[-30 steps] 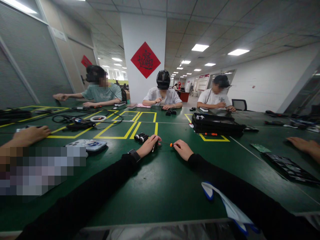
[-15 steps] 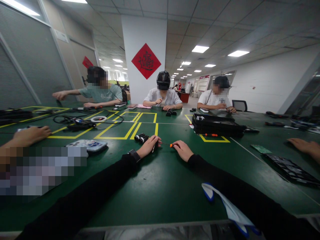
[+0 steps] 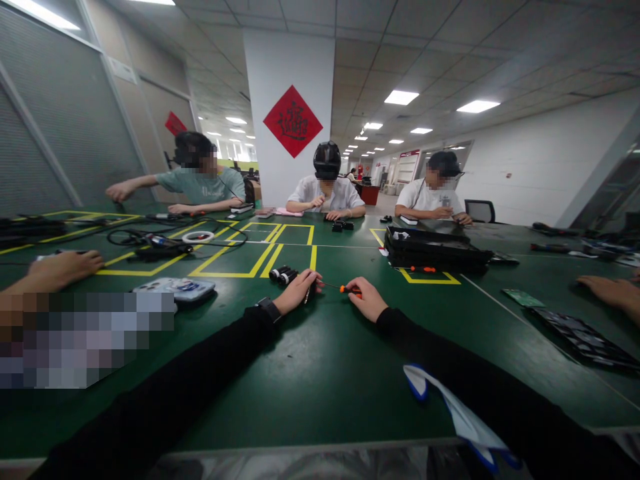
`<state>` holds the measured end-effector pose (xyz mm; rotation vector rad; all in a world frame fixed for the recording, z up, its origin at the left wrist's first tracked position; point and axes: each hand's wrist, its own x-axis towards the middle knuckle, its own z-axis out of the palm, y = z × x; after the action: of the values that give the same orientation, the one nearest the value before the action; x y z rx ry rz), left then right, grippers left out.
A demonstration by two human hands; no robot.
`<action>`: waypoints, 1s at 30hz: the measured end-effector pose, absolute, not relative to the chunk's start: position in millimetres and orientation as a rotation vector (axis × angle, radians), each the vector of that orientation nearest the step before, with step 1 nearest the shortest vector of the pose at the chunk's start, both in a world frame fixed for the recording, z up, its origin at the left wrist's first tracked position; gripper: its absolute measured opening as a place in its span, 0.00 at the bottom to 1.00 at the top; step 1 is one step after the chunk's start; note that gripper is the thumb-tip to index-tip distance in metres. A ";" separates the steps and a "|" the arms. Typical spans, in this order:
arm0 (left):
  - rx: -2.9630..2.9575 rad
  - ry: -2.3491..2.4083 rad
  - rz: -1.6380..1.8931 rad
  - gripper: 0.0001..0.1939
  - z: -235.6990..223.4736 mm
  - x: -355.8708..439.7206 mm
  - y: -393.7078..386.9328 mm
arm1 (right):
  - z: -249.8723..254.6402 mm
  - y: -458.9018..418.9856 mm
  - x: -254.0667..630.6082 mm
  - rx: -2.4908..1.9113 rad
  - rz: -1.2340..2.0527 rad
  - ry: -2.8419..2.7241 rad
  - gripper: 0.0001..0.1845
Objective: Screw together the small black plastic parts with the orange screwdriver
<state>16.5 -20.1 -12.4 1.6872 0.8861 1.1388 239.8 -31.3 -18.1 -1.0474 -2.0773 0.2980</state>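
Right hand (image 3: 369, 300) has shifted its fingers on the orange screwdriver (image 3: 344, 289), so more handle shows in the head view. It's still pinching that, shaft pointing at the small dark part (image 3: 312, 292) pinched in the left hand (image 3: 297, 293). Red diamond sign (image 3: 293, 121) has black characters, can't read them.

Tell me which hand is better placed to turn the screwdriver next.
Probably the right hand: it grips the screwdriver's orange handle, while the left hand holds a dark object.
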 end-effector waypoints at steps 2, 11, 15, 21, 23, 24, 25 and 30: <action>1.675 0.888 1.140 0.20 -12.3 16.8 -19.8 | -17.9 -31.9 239.9 -1.021 0.326 -2.070 0.09; 1.681 0.915 1.152 0.21 -11.6 18.0 -20.4 | -19.2 -31.7 239.7 -1.047 0.375 -2.085 0.12; 1.685 0.894 1.151 0.20 -10.9 17.8 -21.1 | -21.0 -27.4 239.0 -1.148 0.303 -2.082 0.10; 1.687 0.901 1.145 0.20 -11.4 17.8 -20.6 | -22.5 -23.7 239.8 -1.133 0.232 -2.136 0.11; 1.685 0.908 1.146 0.20 -11.1 17.9 -21.0 | -21.7 -25.2 240.2 -1.121 0.225 -2.126 0.08; 1.689 0.917 1.144 0.20 -10.8 17.9 -21.4 | -21.0 -26.3 240.4 -1.114 0.226 -2.120 0.06; 1.700 0.929 1.141 0.20 -10.5 18.0 -21.8 | -20.2 -27.7 240.6 -1.105 0.229 -2.116 0.05; 1.799 0.985 1.130 0.19 -10.1 18.4 -23.7 | -16.8 -33.8 241.0 -1.104 0.258 -2.113 0.09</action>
<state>18.4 -23.7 -10.1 1.7989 0.9852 1.1302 241.0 -33.8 -16.8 -1.1041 -2.1128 0.2584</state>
